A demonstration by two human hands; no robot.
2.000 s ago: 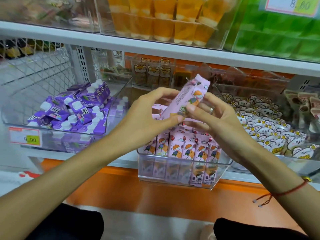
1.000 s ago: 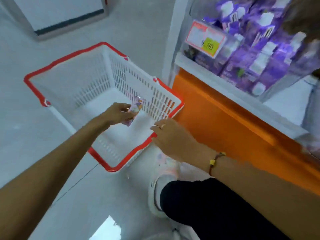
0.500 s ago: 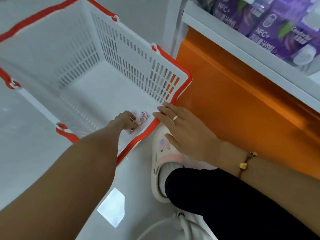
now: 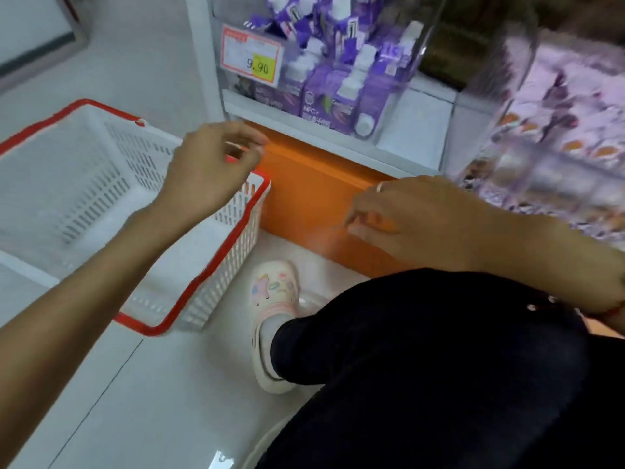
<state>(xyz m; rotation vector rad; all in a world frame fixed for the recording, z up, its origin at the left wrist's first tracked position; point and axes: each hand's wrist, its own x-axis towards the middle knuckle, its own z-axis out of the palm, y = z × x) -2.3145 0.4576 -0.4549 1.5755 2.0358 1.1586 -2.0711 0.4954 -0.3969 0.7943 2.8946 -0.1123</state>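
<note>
Item, nearest: dark trouser leg (image 4: 422,367), bent at the knee; pale clog with charms (image 4: 274,299) set on the white tiled floor (image 4: 152,401).

Item: right hand (image 4: 422,221), held in the air before the orange base panel (image 4: 314,194). Fingers are loosely curled and nothing is grasped. A ring (image 4: 380,187) is worn, and a red cord bracelet (image 4: 612,311) sits at the wrist.

Item: left hand (image 4: 206,167), raised above the near corner of the shopping basket (image 4: 88,164). It is relaxed, empty and clear of the rim.

Item: shopping basket, white with a red rim, standing on the floor just beside the clog, below the left hand and well left of the right hand.

Item, farthest: shelf stock. Purple drink cartons (image 4: 334,89) are kept in a clear bin behind a 9.90 price tag (image 4: 252,57). A blurred bin of pink packets (image 4: 558,147) is seen at right.

Change noted against half a second before: the pink packet was then gripped by the left hand on the basket floor, and the right hand was laid on the rim. Both hands are now lifted away. The packet cannot be made out, as that corner of the basket floor is covered by the left forearm.
</note>
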